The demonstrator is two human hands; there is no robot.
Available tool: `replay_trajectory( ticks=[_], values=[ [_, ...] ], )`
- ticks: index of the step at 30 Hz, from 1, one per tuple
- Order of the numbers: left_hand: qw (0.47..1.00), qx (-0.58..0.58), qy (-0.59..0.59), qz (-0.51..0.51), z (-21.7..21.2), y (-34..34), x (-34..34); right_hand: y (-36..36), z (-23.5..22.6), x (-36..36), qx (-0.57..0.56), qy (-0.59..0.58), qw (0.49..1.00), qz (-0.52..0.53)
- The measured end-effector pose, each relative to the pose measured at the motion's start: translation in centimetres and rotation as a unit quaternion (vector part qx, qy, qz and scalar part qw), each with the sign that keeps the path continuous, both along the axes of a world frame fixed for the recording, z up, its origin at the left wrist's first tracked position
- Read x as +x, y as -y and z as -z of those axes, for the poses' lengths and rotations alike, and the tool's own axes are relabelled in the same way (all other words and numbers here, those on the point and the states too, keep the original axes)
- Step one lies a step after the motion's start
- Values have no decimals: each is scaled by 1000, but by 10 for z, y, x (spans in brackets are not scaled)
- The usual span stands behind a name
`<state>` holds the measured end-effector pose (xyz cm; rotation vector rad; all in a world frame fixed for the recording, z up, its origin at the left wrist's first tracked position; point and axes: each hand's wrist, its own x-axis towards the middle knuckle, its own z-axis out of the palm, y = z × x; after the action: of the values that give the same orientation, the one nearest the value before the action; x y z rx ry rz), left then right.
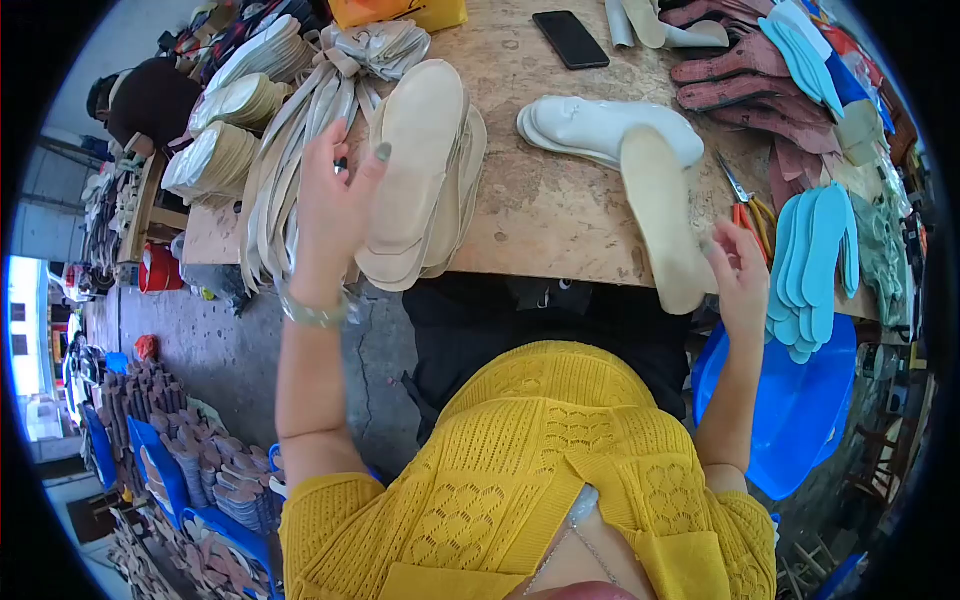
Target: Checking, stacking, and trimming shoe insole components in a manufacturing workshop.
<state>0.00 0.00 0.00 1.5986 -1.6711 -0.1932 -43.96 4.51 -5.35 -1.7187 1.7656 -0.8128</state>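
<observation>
A beige insole point(662, 215) hangs partly over the table's front edge, its toe end resting on a stack of white insoles point(600, 128). My right hand point(740, 275) pinches its heel end at the side. On the left, my left hand point(340, 205) is raised with thumb and fingers apart, holding nothing that I can see. Right beside it lies a pile of beige insoles point(418, 160), slightly fanned out. Under and behind that hand, long pale strips point(270, 215) drape over the table edge.
A black phone point(570, 40) lies at the back of the wooden table point(530, 235). Scissors point(738, 185) with orange handles sit right of the white stack. Blue insoles point(808, 255) and reddish pieces point(740, 75) crowd the right side. Below stands a blue tub point(790, 430).
</observation>
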Motion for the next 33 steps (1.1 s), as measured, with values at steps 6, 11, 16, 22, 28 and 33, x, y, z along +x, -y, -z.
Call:
replay_trajectory(
  ticks=[6,11,16,22,28,33],
  values=[
    [908,306,-273,81,33,31,15,53,-2,157,149,241,931,-231],
    [808,390,-435,74,26,28,18,83,7,230,225,477,841,-124],
    [817,344,-452,101,23,23,1,103,10,229,320,552,761,-117],
    [843,246,-464,115,16,9,-19,108,12,239,265,483,828,-106],
    [932,93,-311,163,17,6,-34,71,-8,248,233,680,686,-108],
    [794,250,-520,189,2,-6,-26,64,-27,205,194,558,790,-164]
  ],
)
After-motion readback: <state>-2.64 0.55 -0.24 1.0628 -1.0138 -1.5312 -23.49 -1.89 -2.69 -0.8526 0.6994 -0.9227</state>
